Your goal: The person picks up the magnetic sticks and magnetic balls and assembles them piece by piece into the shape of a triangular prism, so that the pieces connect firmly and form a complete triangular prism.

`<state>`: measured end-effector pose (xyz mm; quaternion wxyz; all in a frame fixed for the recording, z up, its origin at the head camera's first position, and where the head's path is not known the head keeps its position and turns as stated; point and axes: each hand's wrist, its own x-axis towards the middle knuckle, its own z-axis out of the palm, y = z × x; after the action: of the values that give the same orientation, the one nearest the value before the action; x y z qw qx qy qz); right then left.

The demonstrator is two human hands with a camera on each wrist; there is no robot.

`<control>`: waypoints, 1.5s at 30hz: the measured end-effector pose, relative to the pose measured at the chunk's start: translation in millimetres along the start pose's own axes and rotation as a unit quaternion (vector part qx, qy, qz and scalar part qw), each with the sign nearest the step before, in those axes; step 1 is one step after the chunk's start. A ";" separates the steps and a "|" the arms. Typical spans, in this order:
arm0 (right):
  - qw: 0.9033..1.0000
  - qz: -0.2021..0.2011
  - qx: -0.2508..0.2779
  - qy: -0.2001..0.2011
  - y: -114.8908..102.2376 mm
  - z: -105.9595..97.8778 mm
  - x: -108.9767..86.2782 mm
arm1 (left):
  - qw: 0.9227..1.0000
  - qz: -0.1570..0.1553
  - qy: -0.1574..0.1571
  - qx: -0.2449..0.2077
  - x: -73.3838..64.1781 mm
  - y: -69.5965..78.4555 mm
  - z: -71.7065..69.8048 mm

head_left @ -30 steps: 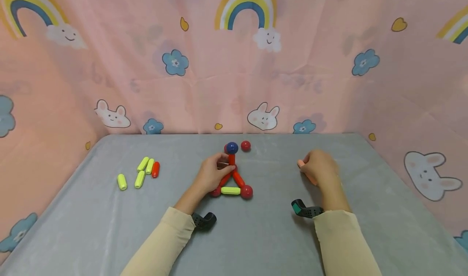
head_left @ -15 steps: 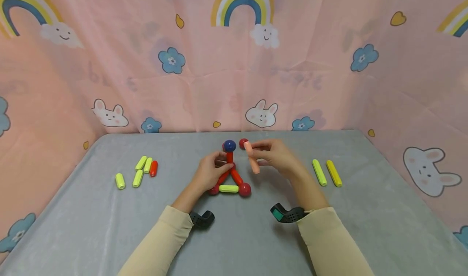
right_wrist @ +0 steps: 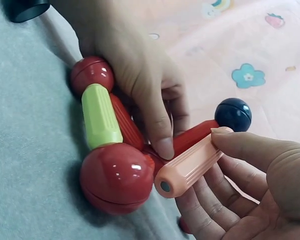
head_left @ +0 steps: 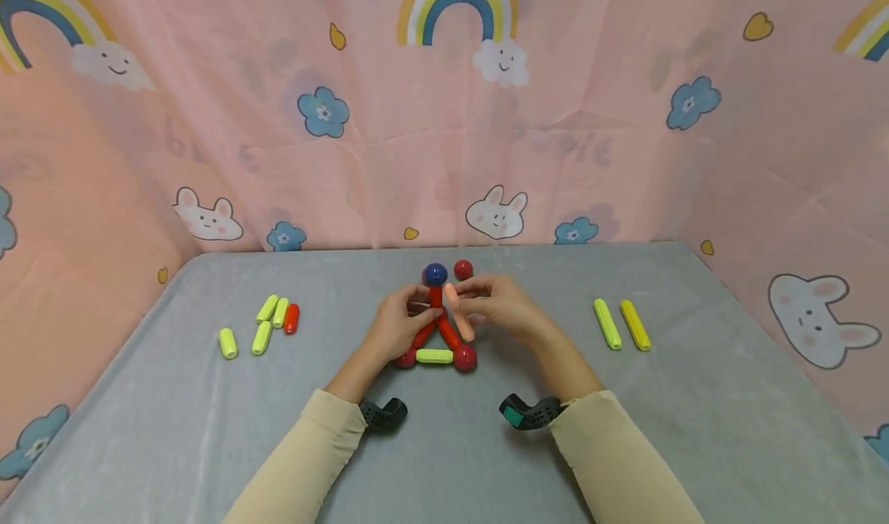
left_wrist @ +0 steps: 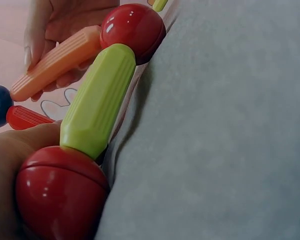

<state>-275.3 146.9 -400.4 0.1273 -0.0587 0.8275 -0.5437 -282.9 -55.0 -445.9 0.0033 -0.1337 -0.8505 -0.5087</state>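
Note:
A structure of magnetic rods and balls stands mid-table. Its base shows a light-green rod (head_left: pixel 434 356) between two red balls (head_left: pixel 465 358), with red rods (head_left: pixel 450 334) slanting back from them. A blue ball (head_left: pixel 435 275) tops an upright red rod (head_left: pixel 435 296), which my left hand (head_left: pixel 397 325) holds between thumb and fingers. On the structure's right, my right hand (head_left: pixel 503 304) pinches a longer peach-orange rod (right_wrist: pixel 195 165). That rod slopes between the blue ball and the front right red ball (right_wrist: pixel 117 177); whether its ends touch them I cannot tell.
Several short light-green rods (head_left: pixel 261 339) and a short red rod (head_left: pixel 292 319) lie at left. A long light-green rod (head_left: pixel 607 324) and a yellow rod (head_left: pixel 635 326) lie at right. A loose red ball (head_left: pixel 463 270) sits behind the structure. A patterned pink curtain (head_left: pixel 389 161) hangs beyond.
My right hand has picked up the peach-orange rod from the right side and carried it left to the structure. My left hand has kept its hold on the upright rod.

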 end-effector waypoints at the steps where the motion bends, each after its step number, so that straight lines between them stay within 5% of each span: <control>1: 1.000 0.000 0.005 -0.005 0.4 0.6 0.2 | 1.000 0.000 0.001 0.001 0.0 -0.2 -0.2; 37: 0.997 -0.013 0.018 -0.076 -0.1 2.0 1.3 | 1.000 0.017 0.002 0.020 1.4 -1.7 -1.8; 41: 0.996 -0.019 -0.003 -0.086 2.3 1.1 2.0 | 1.000 0.012 -0.003 0.010 0.7 -0.9 -2.6; 45: 0.990 -0.043 -0.077 -0.113 3.3 -1.6 2.2 | 1.000 0.006 -0.001 0.013 0.9 0.2 -5.2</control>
<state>-277.7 149.2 -403.1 0.1918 -0.1653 0.8438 -0.4731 -284.4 -59.2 -443.1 0.0077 -0.1394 -0.8563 -0.4973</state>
